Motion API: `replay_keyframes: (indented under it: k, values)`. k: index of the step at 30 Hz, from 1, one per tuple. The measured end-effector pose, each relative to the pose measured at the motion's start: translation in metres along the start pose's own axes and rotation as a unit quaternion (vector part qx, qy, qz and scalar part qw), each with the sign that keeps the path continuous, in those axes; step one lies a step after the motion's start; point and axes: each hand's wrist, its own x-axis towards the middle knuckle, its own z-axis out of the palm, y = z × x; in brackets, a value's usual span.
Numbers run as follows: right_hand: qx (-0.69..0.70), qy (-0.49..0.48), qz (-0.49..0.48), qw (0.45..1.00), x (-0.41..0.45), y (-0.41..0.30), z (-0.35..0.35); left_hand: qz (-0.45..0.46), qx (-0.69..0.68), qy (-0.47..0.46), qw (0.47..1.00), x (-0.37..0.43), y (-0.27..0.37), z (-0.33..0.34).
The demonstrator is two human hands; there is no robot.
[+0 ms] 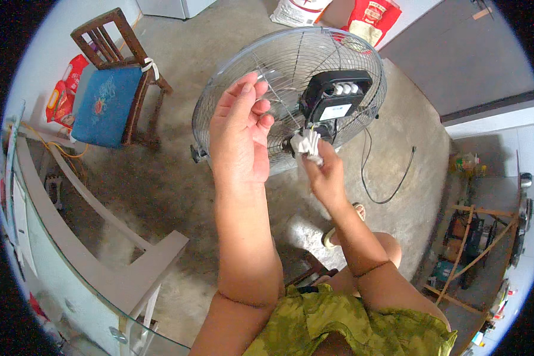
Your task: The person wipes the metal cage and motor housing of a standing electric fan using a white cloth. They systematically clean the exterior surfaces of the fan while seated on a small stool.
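Note:
Before me stands a large electric fan with a round wire guard [231, 89]. Its black control housing [325, 91] has several white buttons and a white label bearing writing. My right hand [329, 173] grips a crumpled white cloth or tissue [307, 143] just below this housing, by the fan's neck. My left hand [244, 129] is raised in front of the guard, palm turned sideways and fingers loosely curled. I see nothing in it, and it hides part of the guard.
A black power cord [374, 196] lies on the concrete floor right of the fan. A wooden chair with a blue seat [107, 107] stands at left, above a glass-topped table [75, 285]. Red and white bags [299, 11] sit behind the fan. A wooden-framed shelf [460, 262] is at right.

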Motion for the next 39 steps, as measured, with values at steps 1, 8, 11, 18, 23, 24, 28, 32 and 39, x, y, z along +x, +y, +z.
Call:
replay_keyframes:
  k: [1,8,11,18,23,24,28,32,39]
  values:
    - [-0.127,-0.033,-0.044,0.990,0.004,-0.022,-0.004,0.000,-0.004,0.005,1.000,0.000,0.003,-0.003]
    - [-0.441,-0.091,-0.021,0.893,0.063,-0.078,0.017,0.005,-0.040,0.012,0.999,-0.002,0.017,-0.011]
    - [-0.480,-0.131,-0.002,0.867,0.069,-0.079,0.022,0.009,-0.054,0.011,0.998,-0.002,0.018,-0.012]
    - [-0.428,-0.148,-0.039,0.891,0.075,-0.067,0.026,-0.018,-0.081,-0.001,0.997,0.001,0.014,-0.012]
    - [-0.453,-0.165,-0.047,0.875,0.041,-0.073,0.028,-0.012,-0.100,0.013,0.995,0.003,0.020,-0.015]
    - [-0.456,-0.138,-0.050,0.878,0.045,-0.075,0.024,-0.003,-0.096,0.017,0.995,0.002,0.021,-0.014]
    - [-0.518,-0.126,-0.056,0.844,0.065,-0.080,0.016,-0.018,-0.108,0.007,0.994,0.002,0.018,-0.016]
    - [-0.564,-0.152,-0.051,0.810,0.074,-0.081,0.026,-0.028,-0.121,-0.009,0.992,0.000,0.014,-0.018]
    - [-0.515,-0.190,-0.061,0.834,0.074,-0.103,0.010,-0.029,-0.119,0.014,0.992,0.009,0.017,-0.014]
